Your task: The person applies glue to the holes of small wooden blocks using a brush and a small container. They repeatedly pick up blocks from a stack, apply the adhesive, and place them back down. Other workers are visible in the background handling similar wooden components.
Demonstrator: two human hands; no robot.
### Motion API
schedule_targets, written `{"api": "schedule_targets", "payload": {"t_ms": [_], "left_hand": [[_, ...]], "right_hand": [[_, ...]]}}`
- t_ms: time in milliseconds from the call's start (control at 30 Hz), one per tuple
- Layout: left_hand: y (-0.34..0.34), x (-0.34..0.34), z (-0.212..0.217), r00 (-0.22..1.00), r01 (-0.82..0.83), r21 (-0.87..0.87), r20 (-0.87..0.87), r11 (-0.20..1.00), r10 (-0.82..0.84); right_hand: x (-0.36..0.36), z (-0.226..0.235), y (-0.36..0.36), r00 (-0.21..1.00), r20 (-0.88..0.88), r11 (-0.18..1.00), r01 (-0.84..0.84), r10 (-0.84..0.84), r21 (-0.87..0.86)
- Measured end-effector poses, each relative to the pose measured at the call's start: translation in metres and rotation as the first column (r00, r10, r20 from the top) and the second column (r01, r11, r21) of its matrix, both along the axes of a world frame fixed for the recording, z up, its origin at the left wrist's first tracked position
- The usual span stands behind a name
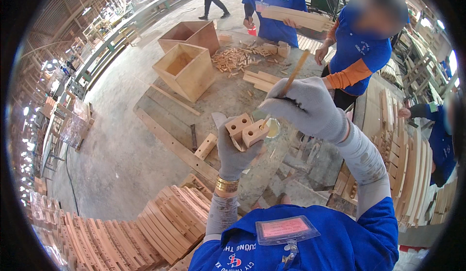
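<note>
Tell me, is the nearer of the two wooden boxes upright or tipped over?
Upright: the nearer wooden box stands with its open mouth facing up, and its inner walls show through the top.

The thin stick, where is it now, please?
Right of centre in the head view, the stick is in the right hand, its tip at blocks the left hand holds.

Room between left hand (pixel 234 155) and nearer box (pixel 198 79) — dowel pile (pixel 233 61) beyond

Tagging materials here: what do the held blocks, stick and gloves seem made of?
Blocks: probably bare wood; pale, matt, drilled faces. Stick: perhaps wood or bamboo, being yellowish-brown; finish unclear. Gloves: apparently knitted fabric, uncoated-looking; grey, matt, softly creased.
</note>
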State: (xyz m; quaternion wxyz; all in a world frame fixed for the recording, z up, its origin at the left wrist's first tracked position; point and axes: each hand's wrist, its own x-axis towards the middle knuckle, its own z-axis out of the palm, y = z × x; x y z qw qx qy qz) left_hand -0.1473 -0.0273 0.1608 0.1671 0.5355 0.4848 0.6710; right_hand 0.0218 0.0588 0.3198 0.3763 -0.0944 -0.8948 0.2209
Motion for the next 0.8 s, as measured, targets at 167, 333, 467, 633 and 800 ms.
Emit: {"api": "schedule_targets", "payload": {"t_ms": [167,333,467,633,800], "left_hand": [[0.0,-0.001,-0.003,0.996,0.044,-0.002,0.075,0.999,-0.044],[0.001,-0.003,-0.001,1.0,0.008,-0.021,0.029,1.0,-0.007],[0.003,-0.003,0.001,0.999,0.024,0.006,0.027,1.0,-0.024],[0.003,-0.008,-0.001,0.999,0.02,0.017,-0.027,1.0,-0.02],[0.002,-0.004,0.002,0.997,0.053,0.001,0.063,0.999,-0.053]], "right_hand": [[-0.011,-0.005,-0.002,0.997,-0.073,0.999,-0.011,0.014,0.046],[-0.013,-0.004,-0.003,0.995,-0.096,1.0,-0.016,0.015,-0.002],[-0.008,0.003,-0.004,0.986,-0.137,0.995,0.089,-0.093,-0.04],[-0.004,0.016,-0.007,0.984,-0.122,0.979,0.104,-0.126,-0.178],[-0.014,0.004,-0.005,0.993,-0.117,0.997,0.006,-0.014,-0.071]]}}
